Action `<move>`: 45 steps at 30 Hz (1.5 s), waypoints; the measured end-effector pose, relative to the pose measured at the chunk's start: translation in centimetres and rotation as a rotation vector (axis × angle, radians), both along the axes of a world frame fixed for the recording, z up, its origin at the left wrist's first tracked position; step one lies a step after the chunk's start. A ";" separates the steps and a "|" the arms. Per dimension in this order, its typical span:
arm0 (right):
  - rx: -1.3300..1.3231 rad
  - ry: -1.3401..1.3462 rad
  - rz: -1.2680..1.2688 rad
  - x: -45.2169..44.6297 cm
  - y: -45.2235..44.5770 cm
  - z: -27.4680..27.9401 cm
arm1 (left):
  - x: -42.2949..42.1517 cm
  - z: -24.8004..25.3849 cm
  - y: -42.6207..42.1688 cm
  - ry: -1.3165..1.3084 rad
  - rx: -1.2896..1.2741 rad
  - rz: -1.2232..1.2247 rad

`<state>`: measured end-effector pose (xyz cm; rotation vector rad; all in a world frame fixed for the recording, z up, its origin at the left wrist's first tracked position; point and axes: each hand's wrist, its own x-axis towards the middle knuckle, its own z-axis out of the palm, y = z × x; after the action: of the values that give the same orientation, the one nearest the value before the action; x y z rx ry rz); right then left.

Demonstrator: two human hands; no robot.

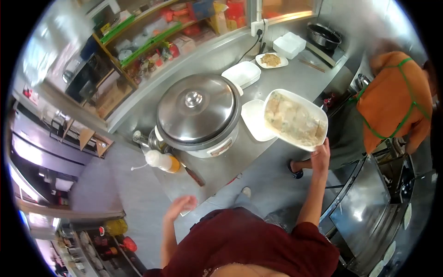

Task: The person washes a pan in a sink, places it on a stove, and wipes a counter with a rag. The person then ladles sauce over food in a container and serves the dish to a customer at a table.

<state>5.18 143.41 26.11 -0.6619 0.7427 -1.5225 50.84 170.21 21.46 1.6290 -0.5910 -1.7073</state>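
My right hand (320, 154) grips the near corner of a white, deep oblong dish (318, 114), held in the air right of the counter's front edge. Pale, lumpy food with green bits (293, 119) fills the dish; its exact kind is unclear. Below and left of it a white plate (255, 121) lies on the counter, partly hidden by the dish. My left hand (182, 206), slightly blurred, hovers before the counter's near edge with loosely bent fingers and nothing in it. The closest items to it are a brown-handled utensil (194, 176) and a squeeze bottle (161, 161) with orange contents.
A large lidded cooker (196, 108) stands on the steel counter (217, 173). Beyond are stacked white containers (241, 75), a plate of brown food (271, 60), chopsticks (312, 65) and a black pan (324, 37). At right, a person in orange (392, 101) stands near steel equipment.
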 end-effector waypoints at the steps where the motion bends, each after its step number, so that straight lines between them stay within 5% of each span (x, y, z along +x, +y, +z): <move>1: 0.051 -0.023 -0.046 2.6 1.9 2.1 | -0.1 1.8 -1.4 0.028 -0.152 -0.027; 8: 0.058 -0.265 0.424 17.8 11.5 5.5 | 0.4 10.9 -5.7 0.370 -0.760 -0.007; 12: 0.079 -0.189 0.636 23.2 15.4 6.6 | 3.0 10.1 -0.4 0.596 -0.752 0.239; 22: 0.086 -0.091 1.036 29.3 16.1 7.3 | 5.2 9.7 9.0 0.529 -0.858 0.512; 26: -0.151 0.466 1.162 28.9 10.3 8.0 | 3.5 8.1 9.6 0.568 -0.915 0.707; 30: -0.492 0.794 0.701 28.8 0.9 11.0 | 0.8 6.3 7.9 0.660 -0.913 0.969; 34: -0.908 1.483 0.382 30.0 -8.1 9.9 | -1.4 5.5 5.9 0.576 -0.984 1.136; 36: -1.112 1.544 0.288 31.8 -10.3 8.6 | -2.2 5.0 5.5 0.517 -1.007 1.262; 45: -1.078 1.644 0.659 37.8 -13.5 8.9 | -5.5 7.2 7.8 0.395 -1.218 1.397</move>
<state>42.95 129.88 35.06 -2.7664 0.6022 -0.3357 45.33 178.01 28.62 0.4263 -0.0852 -0.3315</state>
